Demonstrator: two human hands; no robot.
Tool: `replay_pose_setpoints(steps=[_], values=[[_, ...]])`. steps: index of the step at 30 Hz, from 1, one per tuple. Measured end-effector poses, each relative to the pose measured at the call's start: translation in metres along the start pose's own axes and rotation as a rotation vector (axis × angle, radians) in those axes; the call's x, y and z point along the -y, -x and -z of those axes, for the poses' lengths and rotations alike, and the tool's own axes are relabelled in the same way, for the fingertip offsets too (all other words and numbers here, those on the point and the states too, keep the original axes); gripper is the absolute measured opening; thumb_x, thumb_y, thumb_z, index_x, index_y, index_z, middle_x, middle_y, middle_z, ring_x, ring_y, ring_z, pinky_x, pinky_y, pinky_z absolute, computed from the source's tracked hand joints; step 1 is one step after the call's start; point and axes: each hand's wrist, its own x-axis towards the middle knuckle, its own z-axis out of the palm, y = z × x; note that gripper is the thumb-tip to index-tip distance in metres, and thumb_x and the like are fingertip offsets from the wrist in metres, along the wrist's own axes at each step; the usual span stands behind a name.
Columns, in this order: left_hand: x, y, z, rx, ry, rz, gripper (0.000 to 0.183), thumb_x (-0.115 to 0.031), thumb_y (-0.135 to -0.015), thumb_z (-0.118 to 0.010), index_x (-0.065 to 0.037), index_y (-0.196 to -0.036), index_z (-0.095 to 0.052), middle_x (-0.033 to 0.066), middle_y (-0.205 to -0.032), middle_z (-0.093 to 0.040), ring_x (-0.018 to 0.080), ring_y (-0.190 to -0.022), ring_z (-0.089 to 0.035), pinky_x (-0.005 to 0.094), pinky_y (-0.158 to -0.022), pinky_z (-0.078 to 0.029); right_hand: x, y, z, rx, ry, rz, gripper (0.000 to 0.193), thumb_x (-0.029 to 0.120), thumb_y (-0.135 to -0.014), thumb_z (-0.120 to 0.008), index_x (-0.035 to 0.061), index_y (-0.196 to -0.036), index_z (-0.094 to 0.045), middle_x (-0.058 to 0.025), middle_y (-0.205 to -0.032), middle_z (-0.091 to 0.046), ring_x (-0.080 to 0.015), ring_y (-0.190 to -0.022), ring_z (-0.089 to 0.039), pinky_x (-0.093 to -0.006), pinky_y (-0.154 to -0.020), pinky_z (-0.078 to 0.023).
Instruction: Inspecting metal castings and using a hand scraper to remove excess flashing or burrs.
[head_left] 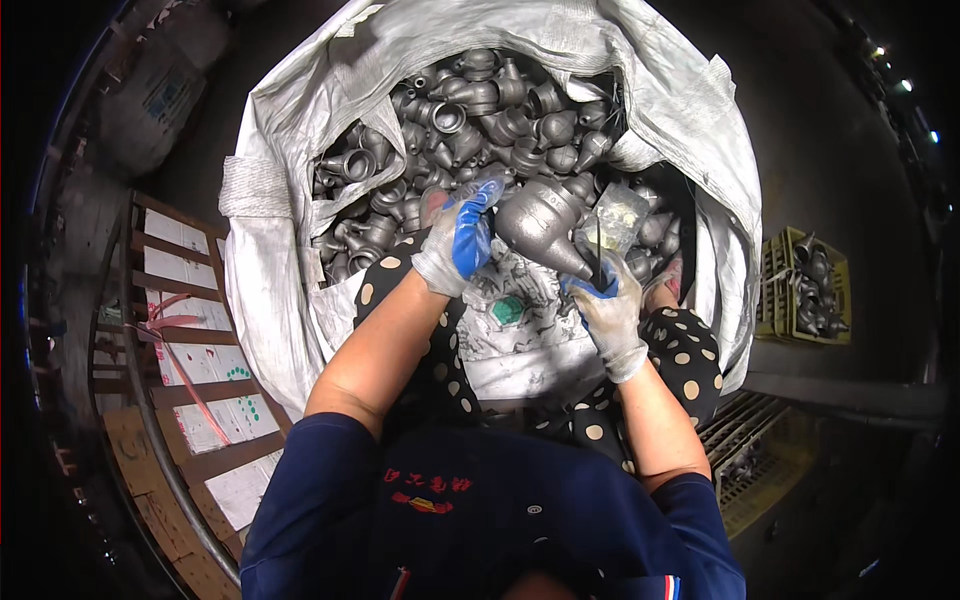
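A grey bulb-shaped metal casting [540, 220] is up in front of me, its narrow neck slanting down to the right. My right hand [612, 305], in a white glove with blue fingers, is closed at the tip of that neck. A thin dark pointed piece [599, 250] rises from the same fingers; its lower part is hidden. My left hand [462, 240], gloved alike, is beside the casting's rounded left side with fingers stretched out. Whether it touches the casting I cannot tell. A clear plastic packet [618, 217] lies behind the neck.
A large white woven sack [285, 130] surrounds me, with many similar grey castings [470, 130] heaped inside. Dirty white cloth [530, 345] with a green patch lies between my knees. Yellow crates [842, 300] with castings stand right; a metal rack [150, 400] with cardboard stands left.
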Motion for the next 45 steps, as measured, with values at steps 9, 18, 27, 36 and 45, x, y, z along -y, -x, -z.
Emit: replay_pose_setpoints(steps=[9,18,27,36,45], values=[[-0.005,0.001,0.004,0.066,-0.223,-0.167,0.025,-0.007,-0.09,-0.05,0.002,-0.111,-0.058,0.0106,-0.106,-0.062,0.0177,-0.096,-0.059,0.0274,-0.088,-0.045,-0.008,0.0,-0.004,-0.062,0.131,-0.001,0.051,0.004,-0.065,-0.073,-0.0002,-0.114,-0.058,-0.0138,-0.108,-0.062,-0.025,-0.097,-0.061,-0.0315,-0.087,-0.046],[-0.007,0.003,-0.007,0.136,-0.176,-0.216,0.025,-0.006,-0.087,-0.052,0.001,-0.111,-0.055,0.0127,-0.114,-0.058,0.0243,-0.105,-0.056,0.0374,-0.097,-0.042,-0.012,0.001,0.012,0.07,-0.738,-0.417,0.041,0.005,-0.077,-0.069,-0.0025,-0.115,-0.057,-0.0056,-0.093,-0.064,-0.0106,-0.07,-0.06,-0.0206,-0.063,-0.048],[-0.011,0.006,-0.012,0.128,-0.277,-0.077,0.026,-0.013,-0.093,-0.047,0.001,-0.112,-0.058,0.0089,-0.105,-0.062,0.016,-0.093,-0.059,0.0278,-0.083,-0.048,-0.009,-0.003,0.015,0.04,-0.935,-0.652,0.023,0.018,-0.089,-0.056,0.0019,-0.105,-0.056,-0.0046,-0.068,-0.061,-0.0037,-0.038,-0.037,-0.0174,-0.033,-0.026],[-0.003,-0.003,0.017,-0.079,-0.49,0.025,0.026,-0.02,-0.094,-0.048,-0.002,-0.111,-0.058,0.0055,-0.087,-0.062,0.0133,-0.08,-0.063,0.0251,-0.065,-0.051,0.005,-0.009,0.017,0.01,-0.935,-0.631,0.034,0.011,-0.09,-0.054,0.0033,-0.123,-0.049,-0.0038,-0.07,-0.061,-0.0022,-0.039,-0.037,-0.0159,-0.033,-0.026],[-0.003,0.012,0.012,0.242,-1.523,-0.639,0.03,-0.005,-0.087,-0.052,0.002,-0.116,-0.055,0.0131,-0.106,-0.064,0.0231,-0.097,-0.062,0.0344,-0.084,-0.048,-0.003,-0.004,0.018,-0.049,-0.841,-0.658,0.014,0.016,-0.089,-0.057,0.0036,-0.095,-0.062,-0.0006,-0.066,-0.059,-0.0022,-0.04,-0.041,-0.0176,-0.036,-0.028]])
